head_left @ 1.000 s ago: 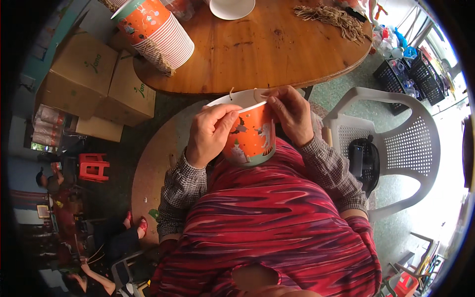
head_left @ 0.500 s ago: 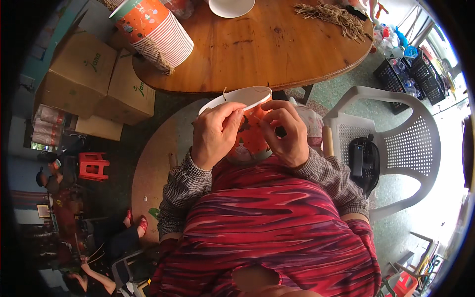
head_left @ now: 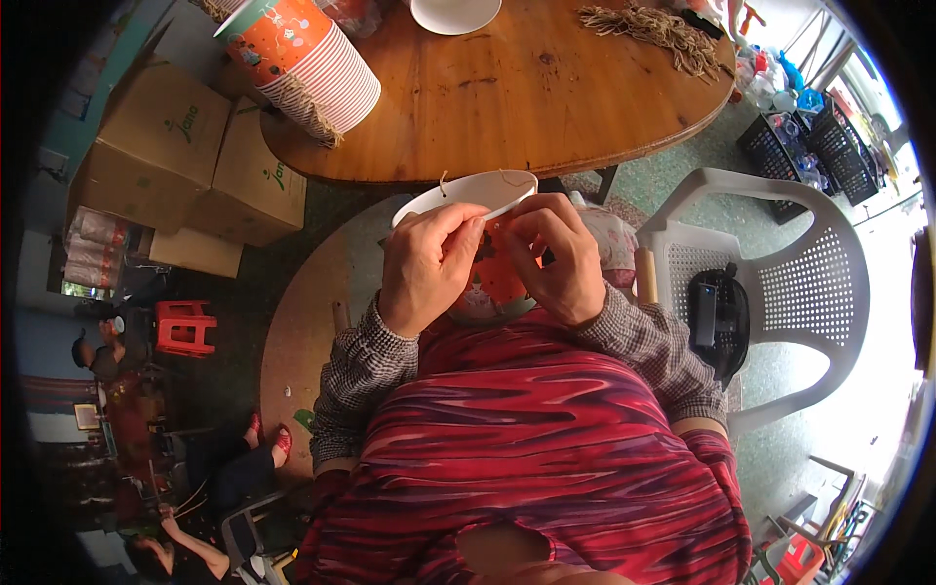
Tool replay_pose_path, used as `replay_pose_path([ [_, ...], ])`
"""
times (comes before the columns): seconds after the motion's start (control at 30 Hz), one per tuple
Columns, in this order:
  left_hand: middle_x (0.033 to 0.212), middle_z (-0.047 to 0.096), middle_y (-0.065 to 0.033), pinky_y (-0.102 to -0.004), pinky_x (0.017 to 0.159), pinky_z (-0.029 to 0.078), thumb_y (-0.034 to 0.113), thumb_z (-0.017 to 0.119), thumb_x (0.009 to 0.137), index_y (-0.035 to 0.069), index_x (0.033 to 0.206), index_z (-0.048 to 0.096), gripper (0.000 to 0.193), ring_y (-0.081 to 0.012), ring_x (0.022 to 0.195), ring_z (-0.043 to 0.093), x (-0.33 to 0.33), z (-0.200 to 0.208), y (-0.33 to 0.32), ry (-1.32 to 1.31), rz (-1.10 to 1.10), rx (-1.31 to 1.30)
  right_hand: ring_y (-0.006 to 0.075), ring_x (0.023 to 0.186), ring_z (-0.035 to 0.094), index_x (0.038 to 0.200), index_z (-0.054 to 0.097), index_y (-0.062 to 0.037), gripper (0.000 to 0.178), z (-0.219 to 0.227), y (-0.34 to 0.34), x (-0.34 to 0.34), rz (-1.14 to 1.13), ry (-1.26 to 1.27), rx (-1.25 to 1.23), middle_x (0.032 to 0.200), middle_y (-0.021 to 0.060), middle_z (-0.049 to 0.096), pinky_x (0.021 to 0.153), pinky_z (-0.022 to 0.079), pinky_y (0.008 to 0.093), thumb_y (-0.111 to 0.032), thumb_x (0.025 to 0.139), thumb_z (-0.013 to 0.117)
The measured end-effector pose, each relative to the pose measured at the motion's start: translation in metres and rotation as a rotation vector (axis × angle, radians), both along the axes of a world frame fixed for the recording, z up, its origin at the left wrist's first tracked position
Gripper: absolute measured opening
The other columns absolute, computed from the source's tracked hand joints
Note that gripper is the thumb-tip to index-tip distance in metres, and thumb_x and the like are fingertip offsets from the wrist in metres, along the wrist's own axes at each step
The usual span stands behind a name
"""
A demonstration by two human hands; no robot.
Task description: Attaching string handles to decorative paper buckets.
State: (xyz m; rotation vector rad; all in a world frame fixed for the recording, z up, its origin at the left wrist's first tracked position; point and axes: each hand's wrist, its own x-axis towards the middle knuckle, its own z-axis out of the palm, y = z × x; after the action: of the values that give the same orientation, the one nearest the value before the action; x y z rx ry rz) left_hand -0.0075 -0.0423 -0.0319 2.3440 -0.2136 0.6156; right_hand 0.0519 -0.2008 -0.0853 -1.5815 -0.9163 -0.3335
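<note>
An orange patterned paper bucket (head_left: 495, 280) with a white inside leans upright against my lap, its mouth tilted away from me. My left hand (head_left: 427, 261) grips its near rim, the thumb outside. Twisted cord (head_left: 445, 185) pokes through the bucket wall at the far left, and a thin strand (head_left: 515, 179) shows at the far right inside the rim. My right hand (head_left: 564, 255) is closed against the outer wall just below the rim on the right. Its fingertips are pinched together, and whatever lies between them is hidden.
A wooden table (head_left: 487, 107) ahead bears a stack of matching buckets (head_left: 327, 83), a white bowl (head_left: 456, 14) and a bundle of cords (head_left: 658, 37). Cardboard boxes (head_left: 156, 146) stand left. A grey plastic chair (head_left: 799, 283) holding a black bag (head_left: 717, 327) stands right.
My right hand's fingers have curled in and risen slightly toward the rim. My left hand and the bucket have hardly moved.
</note>
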Motion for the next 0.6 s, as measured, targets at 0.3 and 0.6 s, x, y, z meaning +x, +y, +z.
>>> replay_pose_path([
  [0.3, 0.078, 0.064, -0.0188, -0.0327, 0.062, 0.049, 0.015, 0.058, 0.088, -0.004, 0.088, 0.063, 0.019, -0.0275, 0.07, 0.065, 0.005, 0.014, 0.011, 0.368, -0.152, -0.109, 0.0193, 0.063, 0.061, 0.091, 0.061, -0.0037, 0.016, 0.01, -0.007, -0.008, -0.043, -0.091, -0.137, 0.083, 0.0078, 0.06, 0.056, 0.05, 0.0298, -0.002, 0.077, 0.069],
  [0.6, 0.075, 0.065, -0.0057, -0.0249, 0.063, 0.05, 0.01, 0.062, 0.087, -0.004, 0.087, 0.063, 0.014, -0.0094, 0.07, 0.062, 0.0, 0.019, 0.006, 0.417, -0.199, -0.337, 0.0287, 0.071, 0.06, 0.085, 0.06, -0.0015, 0.003, 0.034, -0.05, 0.041, -0.211, 0.06, -0.18, 0.079, 0.0136, 0.057, 0.062, 0.048, 0.0335, -0.002, 0.082, 0.059],
])
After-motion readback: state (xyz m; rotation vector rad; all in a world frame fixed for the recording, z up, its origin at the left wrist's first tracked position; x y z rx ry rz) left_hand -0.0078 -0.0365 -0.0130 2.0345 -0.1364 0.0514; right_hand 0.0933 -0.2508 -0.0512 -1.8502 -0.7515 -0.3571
